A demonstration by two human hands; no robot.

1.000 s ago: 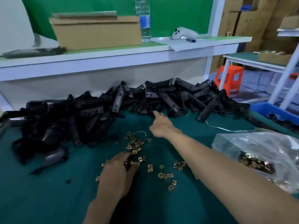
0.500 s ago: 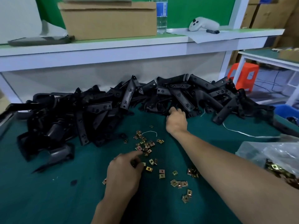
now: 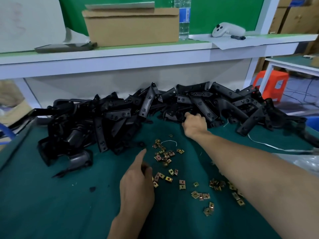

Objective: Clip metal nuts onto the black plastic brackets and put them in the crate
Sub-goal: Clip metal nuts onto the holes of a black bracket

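A long heap of black plastic brackets (image 3: 120, 118) lies along the back of the green table (image 3: 51, 204). My right hand (image 3: 195, 125) reaches into its front edge, fingers curled round one black bracket (image 3: 183, 116). Loose brass-coloured metal nuts (image 3: 165, 156) are scattered on the cloth in front of the heap. My left hand (image 3: 136, 183) hovers at their left side, index finger straight and pointing forward, the other fingers curled in over a few nuts. A sliver of the blue crate (image 3: 316, 120) shows at the far right edge.
A white shelf (image 3: 155, 54) overhangs the heap and carries a cardboard box (image 3: 131, 26), a water bottle (image 3: 183, 19) and a white controller (image 3: 224, 30). A clear plastic bag (image 3: 309, 161) lies at the right, with an orange stool (image 3: 271, 85) beyond the table.
My right hand went from pointing with an open hand to reaching the heap and closing on a bracket. My left hand lifted from the nuts and its index finger straightened.
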